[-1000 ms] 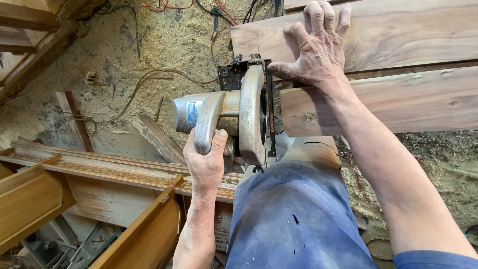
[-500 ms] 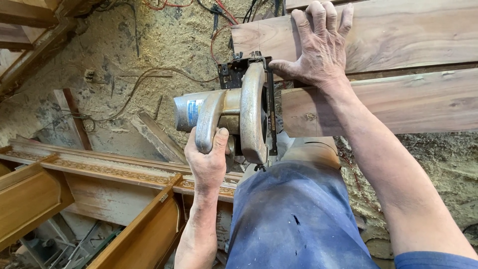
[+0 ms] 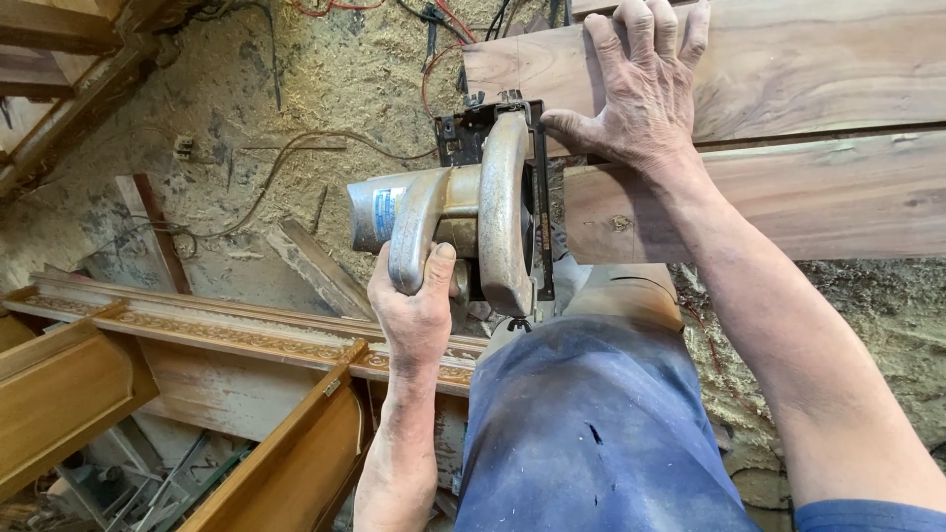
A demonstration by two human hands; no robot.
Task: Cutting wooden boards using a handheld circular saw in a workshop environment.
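Head view, circular saw [image 3: 483,212] pointing away, left hand [image 3: 414,305] gripping

Setting: a woodworking shop, rough and dusty. Evidence follows. Sawdust and pale wood shavings [image 3: 325,89] cover the whole floor. A handheld grey metal circular saw [image 3: 473,222] sits against the end of wide brown timber planks [image 3: 788,128], which show raw grain and a knot. Red and black electrical cables [image 3: 434,39] trail loosely across the shavings at the top of the view. At lower left lie finished joinery pieces: a long moulding with a carved gilded ornamental strip [image 3: 227,335] and golden-brown varnished wooden frame sections [image 3: 59,394]. Offcut wooden strips [image 3: 315,266] lie scattered in the dust. Dust-marked blue trousers [image 3: 591,433] match manual work.
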